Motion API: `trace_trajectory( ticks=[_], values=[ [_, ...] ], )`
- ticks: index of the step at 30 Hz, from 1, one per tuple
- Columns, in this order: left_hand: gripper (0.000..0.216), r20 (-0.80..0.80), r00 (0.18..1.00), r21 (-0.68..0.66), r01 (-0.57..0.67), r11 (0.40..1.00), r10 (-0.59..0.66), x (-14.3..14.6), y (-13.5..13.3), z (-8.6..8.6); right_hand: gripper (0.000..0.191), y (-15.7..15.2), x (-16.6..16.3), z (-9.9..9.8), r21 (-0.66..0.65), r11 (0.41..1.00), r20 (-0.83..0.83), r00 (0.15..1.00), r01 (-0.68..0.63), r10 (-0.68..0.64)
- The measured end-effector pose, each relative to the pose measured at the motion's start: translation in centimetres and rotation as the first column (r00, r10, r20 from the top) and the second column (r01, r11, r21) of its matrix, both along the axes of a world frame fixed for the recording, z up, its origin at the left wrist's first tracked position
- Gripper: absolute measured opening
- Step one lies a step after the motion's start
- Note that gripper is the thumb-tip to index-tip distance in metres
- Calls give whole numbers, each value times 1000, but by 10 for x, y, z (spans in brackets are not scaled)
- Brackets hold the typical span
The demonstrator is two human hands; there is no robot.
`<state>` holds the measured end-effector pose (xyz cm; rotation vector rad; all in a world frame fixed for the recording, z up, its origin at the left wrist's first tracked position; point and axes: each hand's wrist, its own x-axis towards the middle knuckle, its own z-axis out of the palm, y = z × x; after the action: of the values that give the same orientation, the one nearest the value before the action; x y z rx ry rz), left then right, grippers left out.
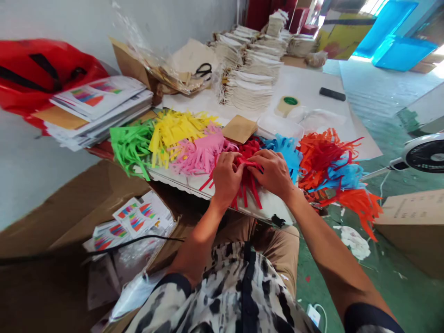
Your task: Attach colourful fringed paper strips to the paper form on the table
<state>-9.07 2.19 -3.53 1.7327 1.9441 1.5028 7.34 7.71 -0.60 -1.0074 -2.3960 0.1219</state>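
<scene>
Both my hands work on a red paper tassel (247, 189) at the table's front edge. My left hand (227, 173) has its thumb and fingers pinched on the tassel's left part. From the other side, my right hand (272, 169) grips the same tassel, its thumb near the left thumb. Red strips hang down between and below the hands. To the left lie pink fringe (199, 152), yellow fringe (180, 127) and green fringe (132, 145). Blue fringe (286, 150) and orange fringe (317, 152) are to the right. A brown card square (240, 129) rests just behind the hands.
Stacks of white string-edged bundles (251, 85) stand at the back. A tape roll (287, 104), black object (332, 94) and scissors (203, 70) lie on the table. Printed sheets (100, 104) are piled left. An open carton (69, 199) sits below; a fan (425, 155) stands right.
</scene>
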Motion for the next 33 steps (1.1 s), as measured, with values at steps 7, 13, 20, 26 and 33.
trace_trajectory(
  ticks=[7, 13, 20, 26, 33],
  values=[
    [13, -399, 917, -55, -27, 998, 3, -2, -4, -9, 22, 0, -4, -8, -37, 999, 74, 997, 39, -36],
    [11, -218, 976, 77, 47, 996, -30, -1, -1, -2, 18, 1, -8, -8, -51, 998, -62, 998, 20, -23],
    [18, 27, 986, 218, 157, 963, -167, -4, -2, -6, 15, 5, -7, -1, -132, 989, -346, 938, -70, 20],
    [17, -33, 982, 221, 189, 957, -186, -9, -5, -8, 11, 12, -7, 6, -207, 974, -479, 878, -87, -23],
    [22, -280, 960, 102, 19, 995, 11, -20, -4, -14, 8, 23, -11, 29, -145, 985, -520, 854, -94, 4]
  ],
)
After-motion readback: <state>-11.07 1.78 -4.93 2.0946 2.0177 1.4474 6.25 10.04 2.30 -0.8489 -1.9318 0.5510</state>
